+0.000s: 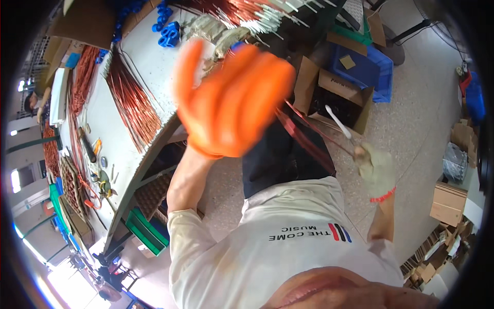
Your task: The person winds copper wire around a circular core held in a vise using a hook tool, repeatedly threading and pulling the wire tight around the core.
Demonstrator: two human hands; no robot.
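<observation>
My left hand (pixel 234 105), in an orange rubber glove and smeared by motion, is raised near the table's edge. Its fingers are curled with the thumb apart, and red wires (pixel 306 139) come out by its fingertips, trailing down in front of my dark trousers. Lower and to the right, my right hand (pixel 373 167) wears a pale glove with a red cuff. Its fingers are closed on a red wire, and a white tubular end (pixel 337 121) sticks up from the grip. Part of the wires is hidden behind the orange glove.
On the white table (pixel 98 123) lie a bundle of red wires (pixel 134 110), pliers (pixel 104 185) and blue plastic parts (pixel 169 35). An open cardboard box (pixel 337 95) and a blue crate (pixel 383 77) stand on the floor. Cartons (pixel 448 202) are at right.
</observation>
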